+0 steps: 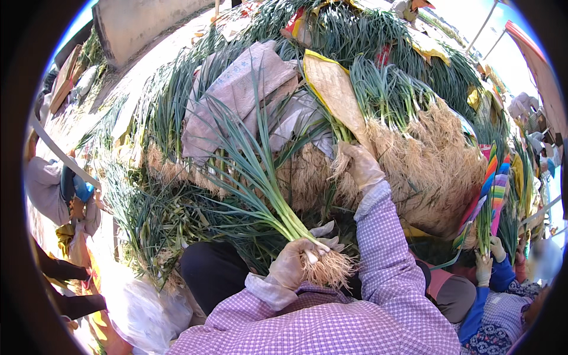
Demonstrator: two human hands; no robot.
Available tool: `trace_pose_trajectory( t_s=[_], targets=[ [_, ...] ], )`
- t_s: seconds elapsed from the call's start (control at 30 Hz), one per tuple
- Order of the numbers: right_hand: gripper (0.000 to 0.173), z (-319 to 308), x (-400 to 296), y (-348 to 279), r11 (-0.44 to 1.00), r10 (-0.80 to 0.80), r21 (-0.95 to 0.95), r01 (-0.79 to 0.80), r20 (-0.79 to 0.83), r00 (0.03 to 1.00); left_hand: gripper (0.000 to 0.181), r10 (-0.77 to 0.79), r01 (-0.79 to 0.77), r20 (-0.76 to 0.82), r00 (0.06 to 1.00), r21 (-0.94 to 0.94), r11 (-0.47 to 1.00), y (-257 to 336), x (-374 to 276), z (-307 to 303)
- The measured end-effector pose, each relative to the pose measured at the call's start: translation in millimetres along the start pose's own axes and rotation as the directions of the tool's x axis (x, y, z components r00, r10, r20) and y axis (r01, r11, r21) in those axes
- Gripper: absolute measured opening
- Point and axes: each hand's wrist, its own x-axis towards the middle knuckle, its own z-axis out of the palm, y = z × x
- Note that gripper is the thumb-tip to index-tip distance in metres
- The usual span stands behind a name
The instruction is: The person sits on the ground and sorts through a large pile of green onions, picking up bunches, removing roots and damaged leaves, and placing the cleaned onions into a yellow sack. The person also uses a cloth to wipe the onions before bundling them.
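My gloved left hand (290,264) is closed around the white base of a bunch of green onions (284,213); their pale roots hang beside it and the leaves point up and left. My right hand (361,165), also gloved, is stretched forward to the pile, its fingers on the base of another rooted onion stalk (341,133), near a yellow-edged woven sack (335,88). Rows of onions with tangled roots (435,151) lie right of this hand. A faded pinkish sack (239,93) covers more onions at the left.
Loose leaves (177,226) lie heaped left of my knee (213,270). A clear plastic bag (146,310) sits lower left. At the right, a co-worker's gloved hands (483,266) hold onions beside rainbow-striped material (499,191). More people are at the left and far right edges.
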Motion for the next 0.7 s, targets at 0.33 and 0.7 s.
trace_pose_trajectory(
  t_s=[0.33, 0.7],
  targets=[
    [0.034, 7, -150, 64, 0.868, 0.344, 0.362, -0.341, 0.057, 0.937, 0.055, -0.214, 0.219, 0.210, 0.954, -0.001, 0.976, -32, 2, -33],
    [0.031, 56, -204, 61, 0.557, -0.288, -0.771, 0.309, 0.170, 0.943, 0.018, -0.072, 0.065, -0.281, 0.957, -0.036, 0.997, -50, -12, -63]
  ],
)
